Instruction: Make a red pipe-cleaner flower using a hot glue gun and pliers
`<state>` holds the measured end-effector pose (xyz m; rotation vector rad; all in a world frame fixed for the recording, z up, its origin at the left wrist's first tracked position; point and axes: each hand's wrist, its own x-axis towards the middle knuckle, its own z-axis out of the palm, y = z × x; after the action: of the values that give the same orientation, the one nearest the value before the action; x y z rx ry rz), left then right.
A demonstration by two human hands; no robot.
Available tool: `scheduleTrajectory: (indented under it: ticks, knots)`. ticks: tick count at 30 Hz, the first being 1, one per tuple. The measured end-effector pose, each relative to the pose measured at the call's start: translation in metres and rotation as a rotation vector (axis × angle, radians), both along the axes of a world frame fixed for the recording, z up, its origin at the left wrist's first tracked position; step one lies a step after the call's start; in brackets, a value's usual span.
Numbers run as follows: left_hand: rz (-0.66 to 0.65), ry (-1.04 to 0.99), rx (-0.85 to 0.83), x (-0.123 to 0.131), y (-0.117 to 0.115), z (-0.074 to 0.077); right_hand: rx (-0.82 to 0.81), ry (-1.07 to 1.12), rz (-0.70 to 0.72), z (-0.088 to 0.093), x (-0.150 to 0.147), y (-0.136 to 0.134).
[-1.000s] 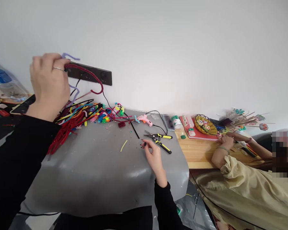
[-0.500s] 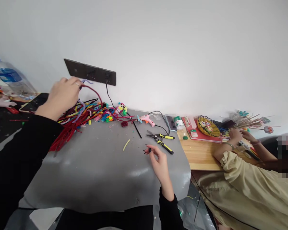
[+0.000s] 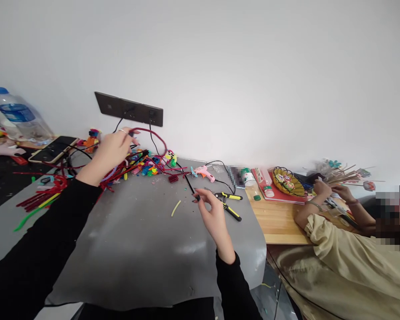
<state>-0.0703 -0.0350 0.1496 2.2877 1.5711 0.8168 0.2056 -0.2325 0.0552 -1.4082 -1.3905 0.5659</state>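
My left hand [image 3: 111, 149] is closed in a pinch on a dark red pipe cleaner [image 3: 156, 134], which arcs out to the right above the pile of coloured pipe cleaners [image 3: 115, 174]. Over the middle of the grey mat, my right hand [image 3: 211, 213] has its fingers loosely curved, with small gaps between the tips. Those fingertips are at the lower end of a thin black stick [image 3: 188, 181] lying on the mat; a firm hold on it does not show. Yellow-and-black wire pliers [image 3: 232, 211] lie just right of that hand, partly covered by it.
A pink glue gun [image 3: 205, 173] and a short yellow-green strip [image 3: 176, 208] lie on the grey mat [image 3: 136, 253]. A phone [image 3: 55, 149] and a water bottle [image 3: 18, 113] are at left. At right, a co-worker's hands [image 3: 323, 190] hold stems beside a yellow basket [image 3: 288, 181].
My left hand has moved right, carrying the dark red pipe cleaner away from the wall sockets' left end. My right hand has gone up and left to the black stick. The view has shifted slightly.
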Motion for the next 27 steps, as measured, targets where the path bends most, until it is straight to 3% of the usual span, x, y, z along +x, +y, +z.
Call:
scheduleTrajectory:
  ticks: [2, 4, 8, 11, 14, 17, 19, 21, 23, 27]
  knots:
    - [-0.127, -0.152, -0.118, 0.019, -0.008, -0.003, 0.068, 0.056, -0.004, 0.008, -0.006, 0.029]
    - [-0.252, -0.182, -0.192, 0.038, -0.012, -0.016, 0.078, 0.161, -0.023, 0.014, -0.01, 0.061]
    - [-0.286, -0.27, -0.238, 0.065, -0.004, -0.053, -0.106, 0.376, 0.16, 0.018, -0.01, 0.115]
    - [-0.263, -0.369, -0.257, 0.078, 0.01, -0.073, -0.202, 0.414, 0.266, 0.013, -0.009, 0.14]
    - [-0.297, -0.476, -0.296, 0.088, 0.022, -0.084, -0.191, 0.431, 0.254, 0.0, -0.009, 0.155]
    - [-0.359, -0.529, -0.388, 0.091, 0.027, -0.096, -0.128, 0.591, 0.158, -0.015, -0.006, 0.163]
    - [-0.44, -0.615, -0.562, 0.091, 0.028, -0.107, -0.118, 0.626, 0.119, -0.022, -0.004, 0.167]
    - [-0.486, -0.677, -0.64, 0.089, 0.028, -0.118, -0.109, 0.654, 0.119, -0.027, -0.001, 0.17]
    - [-0.53, -0.882, -0.768, 0.088, 0.027, -0.127, -0.104, 0.723, 0.135, -0.03, 0.0, 0.172]
    - [-0.586, -1.057, -0.841, 0.089, 0.025, -0.135, -0.103, 0.86, 0.149, -0.034, -0.001, 0.175]
